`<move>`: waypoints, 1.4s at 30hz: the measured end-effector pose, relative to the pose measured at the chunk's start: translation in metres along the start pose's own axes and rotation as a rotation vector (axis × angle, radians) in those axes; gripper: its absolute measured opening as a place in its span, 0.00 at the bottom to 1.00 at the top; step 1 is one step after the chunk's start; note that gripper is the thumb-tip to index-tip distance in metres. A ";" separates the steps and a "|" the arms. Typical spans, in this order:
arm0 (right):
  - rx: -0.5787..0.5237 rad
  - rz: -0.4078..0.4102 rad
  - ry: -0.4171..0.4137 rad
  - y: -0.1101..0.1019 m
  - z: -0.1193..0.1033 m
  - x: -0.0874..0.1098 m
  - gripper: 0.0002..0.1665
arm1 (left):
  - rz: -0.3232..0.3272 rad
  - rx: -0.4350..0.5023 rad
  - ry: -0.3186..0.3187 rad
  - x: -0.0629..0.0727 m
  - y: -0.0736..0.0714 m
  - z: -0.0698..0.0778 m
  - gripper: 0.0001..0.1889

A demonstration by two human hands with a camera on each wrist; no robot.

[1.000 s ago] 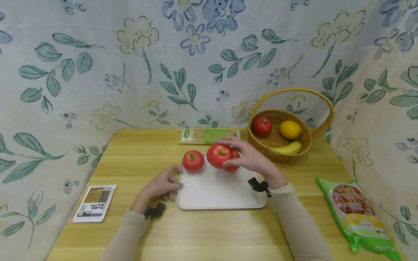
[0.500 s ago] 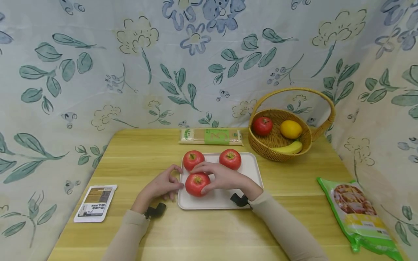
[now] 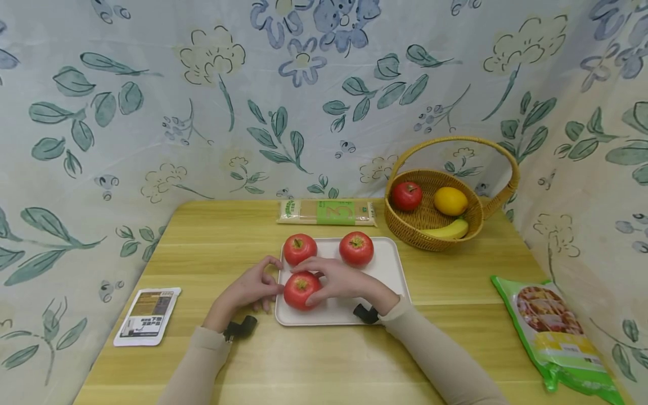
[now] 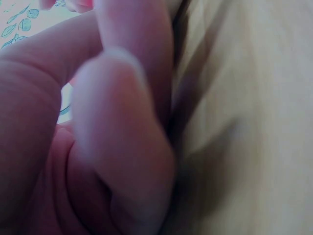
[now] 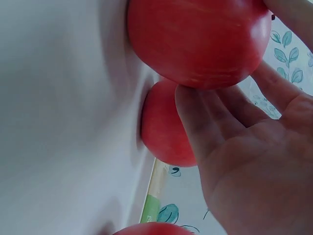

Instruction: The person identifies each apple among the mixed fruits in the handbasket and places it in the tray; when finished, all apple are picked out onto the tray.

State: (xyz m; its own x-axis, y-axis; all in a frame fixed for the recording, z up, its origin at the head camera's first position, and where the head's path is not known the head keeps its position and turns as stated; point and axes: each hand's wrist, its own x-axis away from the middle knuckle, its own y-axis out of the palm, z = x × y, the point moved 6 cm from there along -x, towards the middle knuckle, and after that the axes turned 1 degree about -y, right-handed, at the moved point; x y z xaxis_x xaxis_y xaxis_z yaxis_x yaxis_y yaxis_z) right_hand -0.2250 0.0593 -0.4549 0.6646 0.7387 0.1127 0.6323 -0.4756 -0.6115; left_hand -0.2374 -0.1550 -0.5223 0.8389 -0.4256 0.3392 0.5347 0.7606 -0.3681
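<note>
On the white tray (image 3: 344, 318), my right hand (image 3: 341, 279) holds a red apple (image 3: 298, 291) at the front left, thumb on its near side and fingers on its far side. In the right wrist view, fingertips meet the underside of this apple (image 5: 200, 39). A second red apple (image 3: 300, 249) sits at the tray's back left, and a third apple (image 3: 356, 248) towards the back right. My left hand (image 3: 250, 284) stays at the tray's left rim, thumb and index finger spread apart along it. Bent fingers (image 4: 117, 127) fill the left wrist view, low beside the wooden tabletop.
A wicker basket (image 3: 430, 242) at the back right holds an apple (image 3: 407, 196), a lemon (image 3: 450, 201) and a banana (image 3: 448, 229). Behind the tray lies a noodle packet (image 3: 326, 212). A white packet (image 3: 147, 316) is at the left, a green bag (image 3: 557, 332) at the right.
My right hand has brought its apple from above the tray's back right down to the front left, uncovering the back-right apple. The left hand has stayed at the rim.
</note>
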 end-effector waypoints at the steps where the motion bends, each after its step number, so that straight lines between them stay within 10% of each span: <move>1: 0.015 0.005 -0.006 0.001 -0.001 0.000 0.41 | -0.001 -0.001 0.002 0.000 0.000 0.000 0.29; 13: 0.013 0.027 -0.017 -0.009 -0.005 0.004 0.45 | -0.004 0.014 0.024 0.000 0.002 -0.003 0.29; 31: -0.232 0.672 0.071 -0.203 0.039 0.116 0.39 | 0.007 0.027 0.019 0.003 0.001 0.001 0.29; 42: -0.288 0.715 0.319 -0.263 0.114 0.115 0.50 | 0.009 0.026 0.015 0.003 0.001 0.000 0.30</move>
State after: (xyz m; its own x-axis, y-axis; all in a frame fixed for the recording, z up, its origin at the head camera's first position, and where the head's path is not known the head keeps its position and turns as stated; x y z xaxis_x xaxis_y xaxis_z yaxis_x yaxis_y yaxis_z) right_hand -0.3605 0.3238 -0.3709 0.9979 0.0622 0.0163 0.0635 -0.9140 -0.4007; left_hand -0.2347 -0.1552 -0.5216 0.8450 -0.4260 0.3233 0.5249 0.7767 -0.3483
